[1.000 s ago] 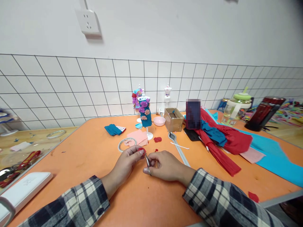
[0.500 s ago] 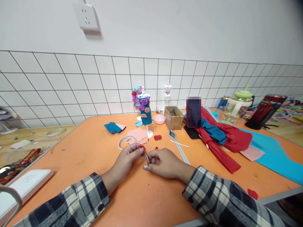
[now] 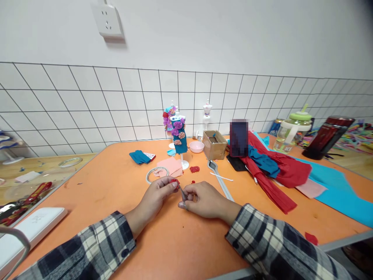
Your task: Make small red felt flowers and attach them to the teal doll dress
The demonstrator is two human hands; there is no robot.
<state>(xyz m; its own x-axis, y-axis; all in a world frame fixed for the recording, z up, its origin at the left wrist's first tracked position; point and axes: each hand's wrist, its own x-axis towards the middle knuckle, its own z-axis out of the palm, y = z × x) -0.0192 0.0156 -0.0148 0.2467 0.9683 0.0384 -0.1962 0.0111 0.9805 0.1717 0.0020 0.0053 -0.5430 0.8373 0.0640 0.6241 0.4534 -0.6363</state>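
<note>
My left hand (image 3: 159,194) pinches a small red crepe-paper piece (image 3: 175,182) between thumb and fingertips. My right hand (image 3: 202,200) is closed on small silver scissors (image 3: 184,194), whose tip meets the red piece. Just beyond the hands lie a little pile of red pieces (image 3: 194,169) and a tiny red scrap (image 3: 193,182). A pink paper sheet (image 3: 173,165) and a roll of tape (image 3: 150,175) are behind my left hand. Past them stands a mini dress form (image 3: 180,134) in a teal dress with purple and peach flowers.
A pink bowl (image 3: 196,147), a cardboard box (image 3: 215,146) and a phone (image 3: 239,138) stand at the back. Red crepe paper (image 3: 294,169), a green-lidded bottle (image 3: 291,132) and a dark red flask (image 3: 328,138) are on the right. At left lies a white power bank (image 3: 37,229).
The scissors' tip has shifted very slightly against the red piece. Both hands stay almost in place; the whole view has drifted a little.
</note>
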